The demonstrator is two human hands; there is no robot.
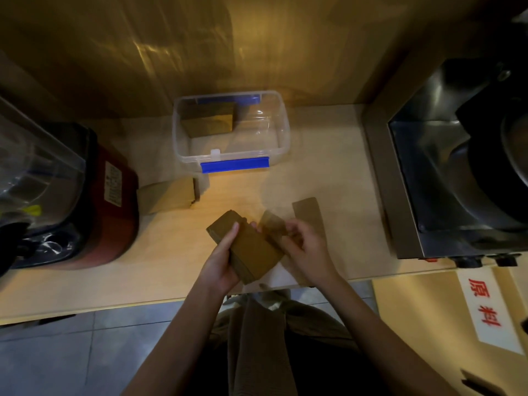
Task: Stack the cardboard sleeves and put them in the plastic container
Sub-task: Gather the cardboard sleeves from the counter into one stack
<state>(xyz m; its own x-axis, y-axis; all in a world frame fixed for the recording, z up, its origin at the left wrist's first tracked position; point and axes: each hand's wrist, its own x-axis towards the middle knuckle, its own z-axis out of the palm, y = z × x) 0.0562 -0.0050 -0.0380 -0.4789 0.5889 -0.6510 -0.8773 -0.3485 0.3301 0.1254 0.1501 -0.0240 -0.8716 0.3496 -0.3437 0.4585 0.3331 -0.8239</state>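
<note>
Midway: one brown cardboard sleeve bundle sits in the clear plastic container; the left hand grips a stack, the right hand pinches another sleeve; two more lie loose.

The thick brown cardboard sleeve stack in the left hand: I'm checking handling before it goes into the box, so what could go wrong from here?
1. The left hand grips the thick brown cardboard sleeve stack by its side only; sleeves might fan out or slip.
2. The right hand holds a single blurred brown sleeve; it could land askew on the stack.
3. The clear plastic container with blue clips already holds a brown sleeve stack on its left; aim right.
</note>
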